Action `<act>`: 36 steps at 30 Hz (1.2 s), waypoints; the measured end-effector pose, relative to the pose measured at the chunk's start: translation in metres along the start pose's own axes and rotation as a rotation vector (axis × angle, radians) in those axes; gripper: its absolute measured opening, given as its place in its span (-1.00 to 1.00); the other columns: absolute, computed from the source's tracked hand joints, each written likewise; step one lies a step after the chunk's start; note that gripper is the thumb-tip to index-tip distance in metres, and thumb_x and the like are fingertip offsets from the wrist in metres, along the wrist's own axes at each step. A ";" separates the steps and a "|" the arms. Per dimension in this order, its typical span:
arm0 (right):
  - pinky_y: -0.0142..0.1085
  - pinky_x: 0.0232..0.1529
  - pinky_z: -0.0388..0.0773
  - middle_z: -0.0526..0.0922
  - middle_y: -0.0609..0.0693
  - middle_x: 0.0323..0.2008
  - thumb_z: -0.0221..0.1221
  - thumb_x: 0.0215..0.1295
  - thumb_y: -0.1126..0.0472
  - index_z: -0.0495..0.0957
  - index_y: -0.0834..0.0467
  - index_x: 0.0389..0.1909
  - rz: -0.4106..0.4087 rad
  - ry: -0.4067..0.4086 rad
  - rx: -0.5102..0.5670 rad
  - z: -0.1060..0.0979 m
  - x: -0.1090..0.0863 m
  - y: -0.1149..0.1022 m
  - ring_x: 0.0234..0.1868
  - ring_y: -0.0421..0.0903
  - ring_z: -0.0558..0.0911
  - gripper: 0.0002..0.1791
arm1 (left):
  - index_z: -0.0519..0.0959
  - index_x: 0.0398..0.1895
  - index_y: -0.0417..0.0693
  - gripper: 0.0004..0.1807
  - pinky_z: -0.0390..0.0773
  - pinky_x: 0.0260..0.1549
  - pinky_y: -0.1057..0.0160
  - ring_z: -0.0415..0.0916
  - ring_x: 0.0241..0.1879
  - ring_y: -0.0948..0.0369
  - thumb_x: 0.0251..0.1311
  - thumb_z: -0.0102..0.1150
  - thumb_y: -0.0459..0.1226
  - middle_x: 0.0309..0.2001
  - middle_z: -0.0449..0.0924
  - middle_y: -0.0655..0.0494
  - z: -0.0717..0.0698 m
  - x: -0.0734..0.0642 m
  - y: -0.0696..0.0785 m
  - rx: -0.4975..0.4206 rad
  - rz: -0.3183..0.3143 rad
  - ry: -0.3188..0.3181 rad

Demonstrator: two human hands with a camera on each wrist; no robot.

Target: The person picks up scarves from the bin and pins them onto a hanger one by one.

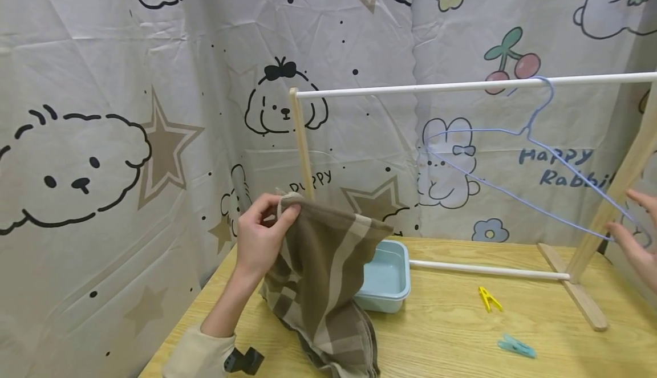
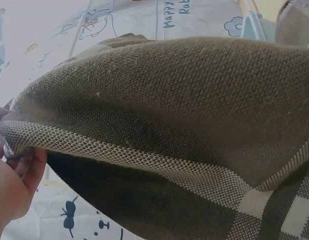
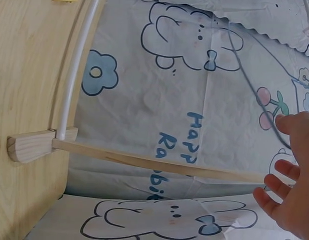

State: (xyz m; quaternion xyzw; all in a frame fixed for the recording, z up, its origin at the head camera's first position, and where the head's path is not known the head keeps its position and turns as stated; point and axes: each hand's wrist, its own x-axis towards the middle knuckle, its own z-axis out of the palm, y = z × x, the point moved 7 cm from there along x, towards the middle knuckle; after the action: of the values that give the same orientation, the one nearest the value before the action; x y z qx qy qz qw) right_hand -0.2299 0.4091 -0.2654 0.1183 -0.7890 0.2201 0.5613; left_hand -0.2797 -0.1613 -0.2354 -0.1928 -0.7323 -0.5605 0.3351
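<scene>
My left hand [image 1: 262,238] pinches a top corner of a brown-and-beige checked cloth [image 1: 318,264], which hangs down in folds in front of the blue basin. In the left wrist view the knitted cloth [image 2: 159,95] fills most of the frame, its pale-striped edge between thumb and fingers. A thin blue clothes hanger [image 1: 564,167] hangs by its hook from the white rail, its right end lower than its left. My right hand [image 1: 639,235] is at that lower end, partly cut off by the frame edge. Its fingers are spread around the hanger's corner.
The small rack has a white top rail [image 1: 436,88] and wooden posts on a wooden table [image 1: 441,344]. A light blue basin [image 1: 387,272] stands partly behind the cloth. A yellow clothes peg [image 1: 489,299] and a teal clothes peg [image 1: 515,346] lie at the right. Printed curtains [image 1: 328,155] hang behind.
</scene>
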 end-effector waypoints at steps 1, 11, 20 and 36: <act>-0.55 0.36 0.03 0.47 0.53 0.15 -0.05 0.26 -0.51 0.44 0.36 0.26 0.012 -0.002 0.008 0.001 -0.002 0.002 0.31 -0.51 0.22 0.01 | 0.65 -0.32 -0.09 -0.90 0.53 -0.45 0.45 0.52 -0.41 0.38 0.19 0.38 -0.27 -0.35 0.60 0.30 0.000 -0.001 -0.001 0.000 -0.005 -0.003; -0.79 -0.57 0.18 0.21 -0.75 -0.28 0.06 0.49 -0.04 0.39 0.38 0.27 0.044 -0.076 0.044 0.011 -0.015 0.017 -0.43 -0.80 0.19 -0.40 | 0.66 -0.34 -0.05 -0.91 0.56 -0.44 0.44 0.58 -0.38 0.38 0.16 0.40 -0.27 -0.35 0.59 0.27 -0.004 -0.012 -0.012 0.025 -0.021 0.005; -0.59 -0.71 0.00 0.16 -0.59 -0.52 -0.02 0.53 -0.06 0.52 0.47 0.07 -0.086 -0.026 0.053 0.012 -0.013 0.008 -0.65 -0.59 0.06 -0.40 | 0.66 -0.33 -0.02 -0.93 0.51 -0.49 0.43 0.52 -0.39 0.34 0.17 0.39 -0.28 -0.34 0.57 0.23 -0.003 -0.016 -0.012 0.022 0.008 -0.011; -0.78 -0.22 0.10 0.28 -0.73 -0.06 -0.11 0.59 0.21 0.48 0.55 0.05 -0.059 0.082 0.066 0.005 -0.003 -0.003 -0.24 -0.73 0.18 -0.57 | 0.66 -0.34 -0.01 -0.93 0.48 -0.52 0.44 0.49 -0.41 0.34 0.17 0.39 -0.29 -0.35 0.57 0.22 -0.002 -0.017 -0.011 0.027 0.015 -0.015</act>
State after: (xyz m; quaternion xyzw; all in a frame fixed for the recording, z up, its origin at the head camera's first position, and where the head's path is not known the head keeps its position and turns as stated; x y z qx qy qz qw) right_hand -0.2317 0.4043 -0.2692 0.1512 -0.7539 0.2339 0.5951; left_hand -0.2745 -0.1654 -0.2551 -0.1982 -0.7408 -0.5467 0.3363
